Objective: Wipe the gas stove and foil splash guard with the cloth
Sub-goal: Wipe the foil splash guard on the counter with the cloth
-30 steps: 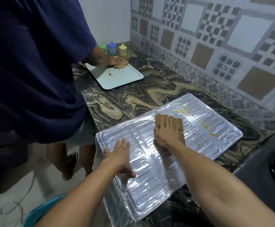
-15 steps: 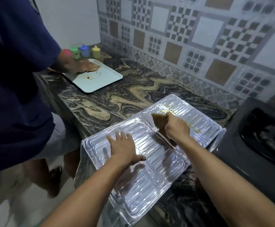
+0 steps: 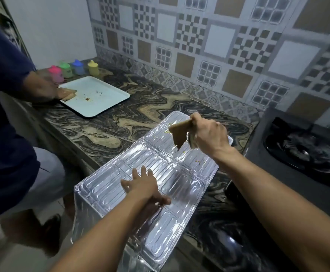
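Foil splash guard lies flat on the marbled countertop, running from 7 o'clock up toward 1 o'clock, with its near end hanging past the counter edge. The left hand presses on its middle, fingers straight and spread. The right hand, at 1 o'clock from the left, grips a tan cloth lifted clear of the foil, a corner dangling down. Yellow crumbs dot the foil below it. The gas stove sits at 3 o'clock, just beside the guard. At 10 o'clock a second person's hand rests on a pale tray, coloured shakers behind.
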`<state>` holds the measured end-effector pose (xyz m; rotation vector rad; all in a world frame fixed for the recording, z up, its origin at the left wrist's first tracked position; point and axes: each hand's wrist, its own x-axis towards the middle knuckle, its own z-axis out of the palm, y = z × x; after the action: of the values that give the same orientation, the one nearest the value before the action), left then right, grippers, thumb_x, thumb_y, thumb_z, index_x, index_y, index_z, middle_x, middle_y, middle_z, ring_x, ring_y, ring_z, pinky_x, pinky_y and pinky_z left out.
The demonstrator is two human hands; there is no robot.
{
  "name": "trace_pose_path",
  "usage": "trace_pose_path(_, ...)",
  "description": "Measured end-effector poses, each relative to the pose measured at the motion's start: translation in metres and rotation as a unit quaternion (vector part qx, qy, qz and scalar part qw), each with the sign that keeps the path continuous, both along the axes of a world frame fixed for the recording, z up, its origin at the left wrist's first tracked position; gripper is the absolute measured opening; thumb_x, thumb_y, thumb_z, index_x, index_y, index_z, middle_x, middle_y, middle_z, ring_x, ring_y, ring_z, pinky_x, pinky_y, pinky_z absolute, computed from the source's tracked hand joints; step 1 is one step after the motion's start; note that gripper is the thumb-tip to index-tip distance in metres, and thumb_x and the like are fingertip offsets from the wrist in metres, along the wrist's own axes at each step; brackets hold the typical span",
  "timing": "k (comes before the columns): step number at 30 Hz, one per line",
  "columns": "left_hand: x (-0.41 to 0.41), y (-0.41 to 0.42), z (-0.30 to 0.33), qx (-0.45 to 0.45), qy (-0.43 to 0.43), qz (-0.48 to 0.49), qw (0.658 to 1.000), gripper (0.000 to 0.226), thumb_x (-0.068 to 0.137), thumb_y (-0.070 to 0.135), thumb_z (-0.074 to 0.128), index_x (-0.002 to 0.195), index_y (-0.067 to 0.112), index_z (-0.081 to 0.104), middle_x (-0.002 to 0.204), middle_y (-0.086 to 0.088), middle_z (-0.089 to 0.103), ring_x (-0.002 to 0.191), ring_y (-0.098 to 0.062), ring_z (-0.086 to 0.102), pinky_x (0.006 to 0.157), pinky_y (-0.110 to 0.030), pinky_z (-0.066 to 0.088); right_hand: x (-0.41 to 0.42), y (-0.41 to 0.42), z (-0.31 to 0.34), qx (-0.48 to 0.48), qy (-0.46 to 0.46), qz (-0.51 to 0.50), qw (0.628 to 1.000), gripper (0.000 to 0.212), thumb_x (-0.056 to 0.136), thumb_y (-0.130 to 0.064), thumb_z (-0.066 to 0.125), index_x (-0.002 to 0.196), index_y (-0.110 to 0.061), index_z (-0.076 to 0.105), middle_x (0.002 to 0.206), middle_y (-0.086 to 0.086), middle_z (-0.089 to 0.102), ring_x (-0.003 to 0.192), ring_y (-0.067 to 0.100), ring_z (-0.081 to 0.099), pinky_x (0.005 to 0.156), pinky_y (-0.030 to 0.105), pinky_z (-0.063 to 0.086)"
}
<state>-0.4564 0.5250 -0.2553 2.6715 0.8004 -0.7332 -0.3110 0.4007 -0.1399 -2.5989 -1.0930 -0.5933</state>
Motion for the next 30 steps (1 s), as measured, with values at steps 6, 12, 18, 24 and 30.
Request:
trace_pose_path(6, -0.009, 0.002, 0.0, -0.002, -0.004, 0.025, 1.0, 0.141, 0.054, 0.085, 0.063, 0.154, 0.013, -0.006, 0.162, -0.007, -0.015, 0.147, -0.039, -0.011, 0.108, -0.07, 0.015, -0.049, -0.022, -0.068, -0.175, 0.028, 0.161, 0.971, 0.034, 0.086, -0.007, 0.049, 0.116, -0.023, 0.054, 0.116, 0.002, 0.057, 0.098, 0.027, 0.057, 0.09, 0.048, 0.046)
trace_pose_path(12, -0.005, 0.003, -0.001, 0.053, -0.012, -0.012, 0.998, 0.133, 0.055, 0.086, 0.059, 0.152, 0.01, 0.011, 0.161, -0.013, 0.008, 0.145, -0.041, 0.011, 0.106, -0.059, 0.028, -0.072, -0.031, -0.092, -0.119, 0.242, -0.021, 0.963, 0.038, 0.088, -0.01, 0.044, 0.124, -0.018, 0.055, 0.13, 0.002, 0.055, 0.119, 0.025, 0.046, 0.098, 0.038, 0.035)
trace_pose_path(18, 0.012, 0.025, 0.025, 0.056, -0.035, -0.021, 0.998, 0.102, 0.072, 0.046, 0.076, 0.149, 0.008, 0.021, 0.156, -0.017, 0.02, 0.144, -0.04, 0.013, 0.114, -0.061, 0.017, -0.081, 0.016, -0.121, -0.15, 0.301, 0.002, 0.942, 0.049, 0.101, -0.038, 0.029, 0.148, -0.032, 0.023, 0.161, 0.005, 0.013, 0.147, 0.037, 0.009, 0.119, 0.051, 0.004)
trace_pose_path(24, 0.019, 0.054, 0.006, -0.018, 0.023, 0.009, 1.0, 0.141, 0.058, 0.063, 0.079, 0.153, 0.018, -0.015, 0.159, -0.002, -0.025, 0.146, -0.036, -0.018, 0.105, -0.077, 0.012, -0.047, 0.006, -0.145, -0.201, 0.26, -0.055, 0.943, 0.057, 0.098, -0.053, 0.012, 0.151, -0.039, -0.005, 0.161, -0.005, -0.013, 0.147, 0.029, -0.015, 0.115, 0.056, -0.001)
trace_pose_path(30, 0.02, 0.052, 0.005, -0.007, 0.007, 0.009, 1.0, 0.146, 0.052, 0.065, 0.082, 0.153, 0.02, -0.013, 0.161, -0.002, -0.02, 0.148, -0.037, -0.011, 0.104, -0.074, 0.02, 0.009, -0.001, -0.148, -0.12, 0.313, -0.251, 0.908, 0.058, 0.101, -0.046, 0.023, 0.154, -0.032, 0.002, 0.163, -0.002, -0.007, 0.147, 0.037, -0.01, 0.115, 0.061, 0.003)
